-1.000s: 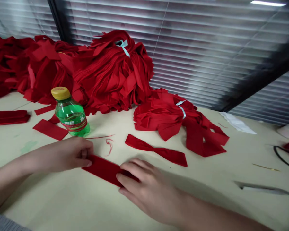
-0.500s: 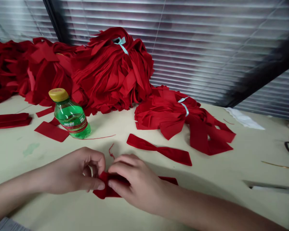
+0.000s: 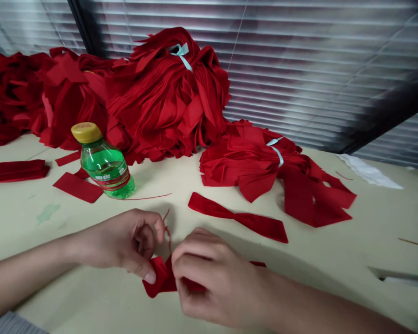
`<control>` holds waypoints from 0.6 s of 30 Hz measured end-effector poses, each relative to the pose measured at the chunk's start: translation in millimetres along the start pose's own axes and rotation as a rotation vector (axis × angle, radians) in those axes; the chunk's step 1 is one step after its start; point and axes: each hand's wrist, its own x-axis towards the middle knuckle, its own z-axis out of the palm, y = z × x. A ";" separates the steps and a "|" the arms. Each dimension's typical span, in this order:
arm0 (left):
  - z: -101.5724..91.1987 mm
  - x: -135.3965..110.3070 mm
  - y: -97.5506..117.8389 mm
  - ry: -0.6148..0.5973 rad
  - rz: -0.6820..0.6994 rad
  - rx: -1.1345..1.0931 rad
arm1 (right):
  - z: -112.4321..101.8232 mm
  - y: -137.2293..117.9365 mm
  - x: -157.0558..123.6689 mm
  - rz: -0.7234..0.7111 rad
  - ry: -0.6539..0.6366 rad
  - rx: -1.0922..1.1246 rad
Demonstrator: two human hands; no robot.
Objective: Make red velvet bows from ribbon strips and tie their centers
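Note:
Both my hands pinch a red felt strip (image 3: 160, 279) gathered at its middle, low on the cream table (image 3: 334, 260). My left hand (image 3: 125, 241) grips its left part with thumb and fingers closed. My right hand (image 3: 204, 273) is closed over the gathered centre and covers most of the strip. A thin red thread (image 3: 167, 229) rises between the two hands. A finished red bow shape (image 3: 238, 218) lies just beyond my right hand.
A green bottle with a yellow cap (image 3: 102, 162) stands to the left. Large bundles of red felt pieces (image 3: 167, 97) tied with pale ribbon pile up against the window blinds, with a smaller bundle (image 3: 271, 171) at the right. Loose red strips (image 3: 77, 186) lie at the left.
The flat strip has been pushed together from both ends and bunched at its middle. Both hands came closer, and the red thread now sits between them.

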 end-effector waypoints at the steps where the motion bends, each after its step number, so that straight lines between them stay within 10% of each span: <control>1: 2.4 -0.4 -1.2 0.009 0.007 0.023 | -0.3 -1.8 -1.0 0.003 -0.016 -0.020; 8: 11.5 -0.1 -12.2 0.072 0.094 0.366 | 13.4 -7.5 -8.3 0.083 -0.009 0.042; 18: -1.2 -22.8 -0.9 0.226 0.481 1.488 | 15.1 -6.3 -17.1 0.023 -0.032 -0.093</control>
